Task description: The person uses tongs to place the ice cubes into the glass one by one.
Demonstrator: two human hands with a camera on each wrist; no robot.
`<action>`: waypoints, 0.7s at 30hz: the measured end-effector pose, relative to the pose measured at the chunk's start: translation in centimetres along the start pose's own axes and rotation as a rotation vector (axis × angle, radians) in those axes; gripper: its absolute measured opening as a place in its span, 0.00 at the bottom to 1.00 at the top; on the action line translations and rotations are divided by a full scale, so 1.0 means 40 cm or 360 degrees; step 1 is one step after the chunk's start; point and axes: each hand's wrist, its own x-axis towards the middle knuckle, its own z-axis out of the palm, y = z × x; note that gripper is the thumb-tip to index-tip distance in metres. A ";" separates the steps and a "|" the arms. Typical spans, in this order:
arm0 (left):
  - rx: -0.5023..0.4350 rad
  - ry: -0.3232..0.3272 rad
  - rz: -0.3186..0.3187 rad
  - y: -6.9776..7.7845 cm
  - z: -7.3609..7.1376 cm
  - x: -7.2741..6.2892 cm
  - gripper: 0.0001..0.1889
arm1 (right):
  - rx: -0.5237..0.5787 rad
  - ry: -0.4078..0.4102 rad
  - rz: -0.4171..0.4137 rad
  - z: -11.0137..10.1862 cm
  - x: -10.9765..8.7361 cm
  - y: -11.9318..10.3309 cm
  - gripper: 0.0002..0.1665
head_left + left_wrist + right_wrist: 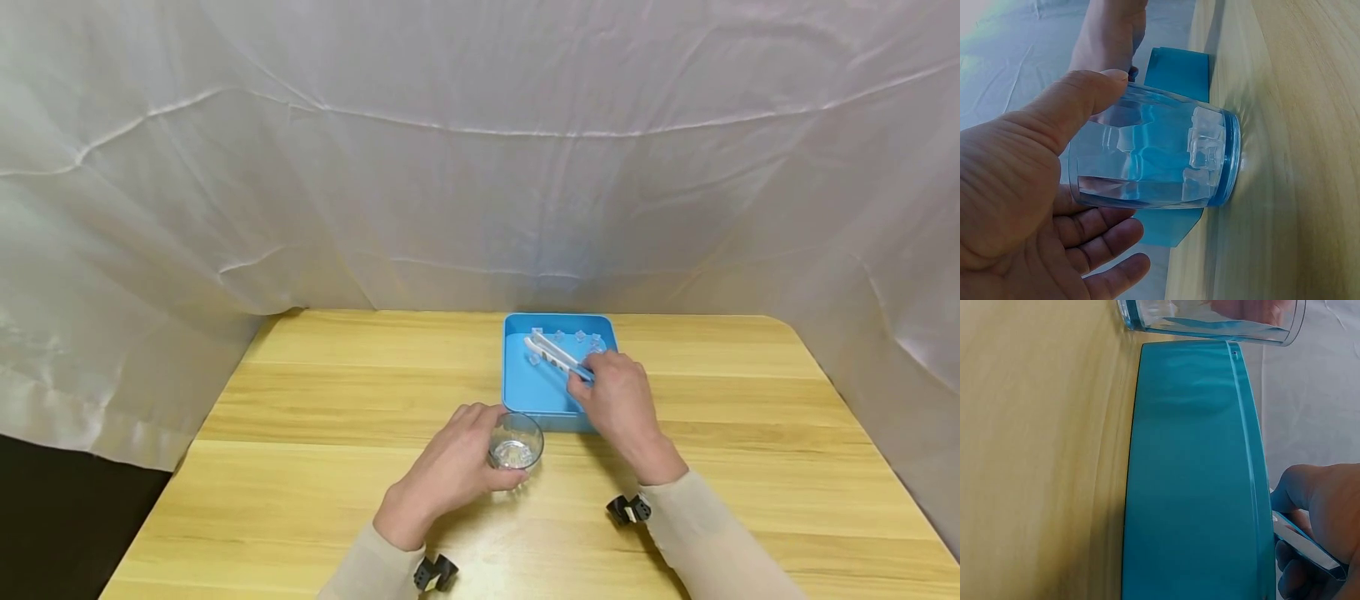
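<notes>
A clear drinking glass (516,429) stands upright on the table, in front of a blue tray (528,393). My left hand (456,460) holds the glass from the left, thumb on the near side and fingers on the far side. In the left wrist view, several clear ice-like cubes (1205,142) lie in its bottom. My right hand (621,402) grips a pair of tongs (557,356) over the tray, their tips toward the tray's far left. Several more clear cubes (581,336) lie in the tray, mostly along its back. Whether the tips touch a cube I cannot tell.
The wooden table (337,383) carries the tray near its back edge. A pale cloth (420,192) hangs behind and around the table. In the right wrist view, the tray's near wall (1197,475) rises close beside the glass.
</notes>
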 end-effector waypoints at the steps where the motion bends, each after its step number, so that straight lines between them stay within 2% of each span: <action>1: 0.0000 0.0000 -0.0001 0.000 0.000 0.000 0.44 | -0.0002 -0.0003 0.0000 0.001 0.000 0.000 0.13; 21: 0.0015 0.0012 -0.0003 -0.009 -0.006 -0.008 0.44 | -0.0016 -0.0021 0.0019 0.005 0.000 -0.010 0.14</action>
